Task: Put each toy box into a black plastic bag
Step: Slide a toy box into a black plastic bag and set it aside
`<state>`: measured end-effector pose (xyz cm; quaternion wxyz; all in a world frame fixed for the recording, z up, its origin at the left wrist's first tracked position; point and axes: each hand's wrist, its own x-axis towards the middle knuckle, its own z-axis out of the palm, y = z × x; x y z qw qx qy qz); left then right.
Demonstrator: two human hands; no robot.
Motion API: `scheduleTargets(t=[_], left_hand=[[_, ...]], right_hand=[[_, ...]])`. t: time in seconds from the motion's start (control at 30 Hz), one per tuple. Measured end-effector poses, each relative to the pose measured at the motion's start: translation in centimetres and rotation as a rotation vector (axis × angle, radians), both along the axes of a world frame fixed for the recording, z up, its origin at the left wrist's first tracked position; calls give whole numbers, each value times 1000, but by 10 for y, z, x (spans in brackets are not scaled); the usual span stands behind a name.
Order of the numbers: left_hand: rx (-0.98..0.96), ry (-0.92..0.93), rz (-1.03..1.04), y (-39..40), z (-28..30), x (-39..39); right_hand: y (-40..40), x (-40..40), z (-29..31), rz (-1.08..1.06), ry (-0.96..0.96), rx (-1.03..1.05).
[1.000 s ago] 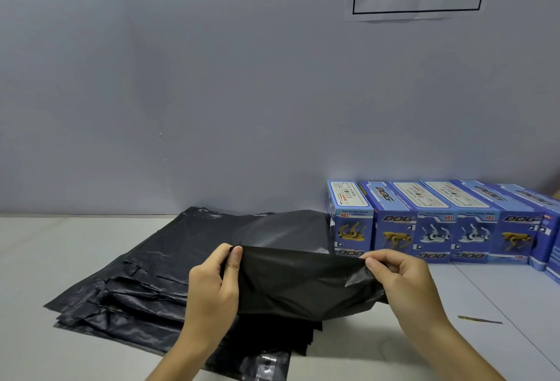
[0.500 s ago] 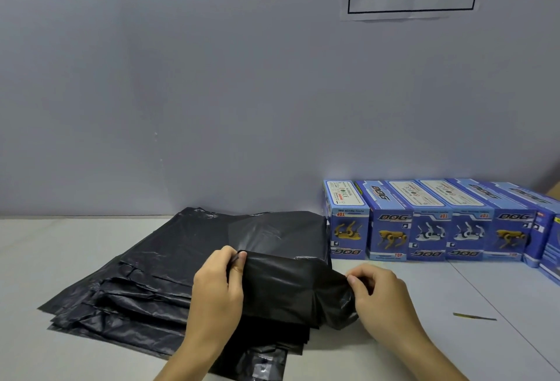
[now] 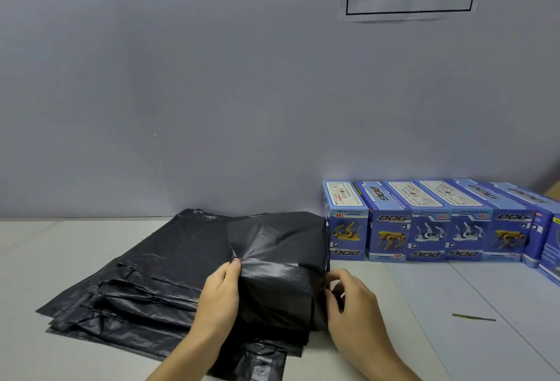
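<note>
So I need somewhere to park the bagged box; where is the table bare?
Bare table lies right of the right hand, in front of the toy box row, broken only by a thin strip. Another bare patch sits far left, beyond the black bag pile. The middle is crowded: wrapped bag, left hand.

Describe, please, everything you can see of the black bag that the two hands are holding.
The black bag is thin, glossy plastic, creased and folded over on itself, with a shiny band across its upper fold. It sits on the right part of the pile of black bags on the white table, just left of the row of blue toy boxes. The left hand pinches its left edge and the right hand grips its right edge. What it holds inside, if anything, cannot be seen.
</note>
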<state>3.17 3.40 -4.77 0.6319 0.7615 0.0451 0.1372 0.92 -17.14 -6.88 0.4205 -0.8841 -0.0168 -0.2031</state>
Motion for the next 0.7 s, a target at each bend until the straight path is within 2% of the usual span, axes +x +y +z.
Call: scheduleTargets(t=[0.17, 0.3, 0.43, 0.53, 0.7], left_hand=[[-31, 47, -49, -1, 6, -8], [-106, -19, -71, -12, 7, -18], [-209, -64, -122, -19, 15, -25], [-201, -81, -149, -16, 19, -27], [-301, -85, -117, -12, 23, -29]], right_hand=[[3, -1, -2, 83, 29, 22], [0, -2, 2, 99, 59, 171], [2, -5, 4, 132, 28, 282], [5, -8, 9, 135, -29, 354], [1, -8, 20, 157, -115, 371]])
